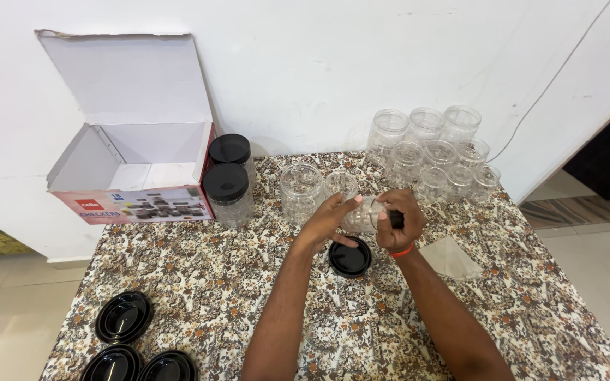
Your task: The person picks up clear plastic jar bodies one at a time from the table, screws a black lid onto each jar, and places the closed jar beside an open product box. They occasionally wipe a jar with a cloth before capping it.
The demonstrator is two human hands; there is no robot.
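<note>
Holding a small clear jar (361, 214) on its side above the bench (262, 282), we have both hands closed on it: our left hand (326, 220) cups the body with fingers curled around it, and our right hand (398, 222) grips the mouth end, fingers wrapped about what looks like a black lid; how far it is seated we cannot tell. The sideways hold seems to let one hand brace while the other turns.

A loose black lid (350, 257) lies just below our hands, near to reach. Two open jars (301, 190) stand just behind the left hand, and a cluster of lidless jars (432, 152) is packed at the far right corner against the wall. Two capped jars (229, 190) stand beside the open cardboard box (132, 162) at the far left. More black lids (135, 342) sit at the near left edge. A clear plastic wrapper (450, 257) lies right of our right wrist. The middle of the bench nearest us leaves room for our forearms.
</note>
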